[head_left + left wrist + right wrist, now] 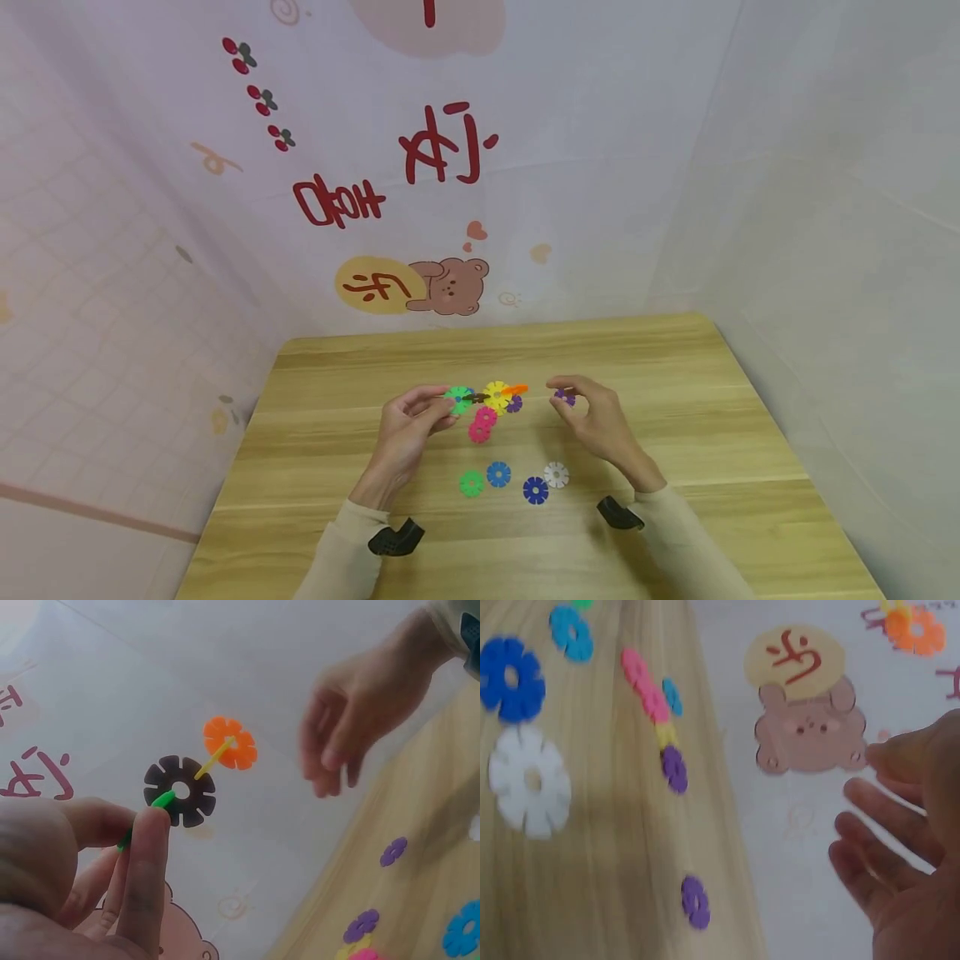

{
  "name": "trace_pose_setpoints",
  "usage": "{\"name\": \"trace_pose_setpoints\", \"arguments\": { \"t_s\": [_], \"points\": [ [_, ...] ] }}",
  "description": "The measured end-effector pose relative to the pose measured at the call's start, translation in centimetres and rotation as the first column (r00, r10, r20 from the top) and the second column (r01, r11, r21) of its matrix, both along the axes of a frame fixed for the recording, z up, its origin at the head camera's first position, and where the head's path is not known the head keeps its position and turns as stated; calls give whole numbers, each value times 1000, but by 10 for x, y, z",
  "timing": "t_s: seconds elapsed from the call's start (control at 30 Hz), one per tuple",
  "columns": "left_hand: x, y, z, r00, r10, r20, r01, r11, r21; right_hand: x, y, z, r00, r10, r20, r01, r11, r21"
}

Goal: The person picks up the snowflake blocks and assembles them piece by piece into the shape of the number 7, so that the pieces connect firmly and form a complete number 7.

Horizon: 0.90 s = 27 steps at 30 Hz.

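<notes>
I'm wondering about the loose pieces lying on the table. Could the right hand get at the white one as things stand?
Probably yes. The right hand hovers above the table, its fingers loosely curled and seemingly empty. The white piece lies flat just nearer the person, uncovered, with nothing between them; the blue piece sits close beside it.

Four loose discs [514,481] are lying low in the frame's centre, blocking a straight path along the surface [675,375]. The joined cluster [487,402] is hanging above them. Bare wood is stretching free toward the upper and right edges.
</notes>
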<state>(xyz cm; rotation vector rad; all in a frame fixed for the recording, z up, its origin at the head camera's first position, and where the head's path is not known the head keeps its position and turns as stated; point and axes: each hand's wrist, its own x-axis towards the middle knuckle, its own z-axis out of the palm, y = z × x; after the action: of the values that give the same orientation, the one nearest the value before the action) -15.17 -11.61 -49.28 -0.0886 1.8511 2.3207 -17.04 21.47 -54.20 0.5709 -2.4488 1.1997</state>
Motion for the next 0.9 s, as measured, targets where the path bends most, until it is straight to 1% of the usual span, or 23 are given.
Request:
{"name": "trace_pose_setpoints", "arguments": {
  "t_s": [0.07,0.17,0.3,0.4,0.5,0.6,0.73,0.9],
  "points": [
    [0,-1,-1,1000,2,-1,-2,1000,7,-5,9,-7,999,-34,29,32,998,56],
    [1,-2,-2,1000,-1,-3,1,1000,8,-13,20,-18,992,-65,106,51,991,127],
    [2,-2,-1,1000,-6,-7,6,1000,9,-23,30,-31,968,-93,235,45,978,202],
    [3,-2,-1,1000,-4,-9,5,1000,11,-30,32,-40,950,-100,296,22,967,255],
    [3,-3,-1,1000,-3,-9,3,1000,11,-36,31,-47,948,-94,303,2,957,291],
    [3,-3,-1,1000,-5,-8,5,1000,15,-38,29,-52,947,-97,307,-1,953,302],
    [3,-4,-1,1000,-13,-4,13,1000,21,-40,25,-53,943,-106,317,0,948,317],
    [3,-3,-1,1000,-18,-7,18,999,27,-42,23,-53,948,-121,296,5,932,363]
  ]
}}
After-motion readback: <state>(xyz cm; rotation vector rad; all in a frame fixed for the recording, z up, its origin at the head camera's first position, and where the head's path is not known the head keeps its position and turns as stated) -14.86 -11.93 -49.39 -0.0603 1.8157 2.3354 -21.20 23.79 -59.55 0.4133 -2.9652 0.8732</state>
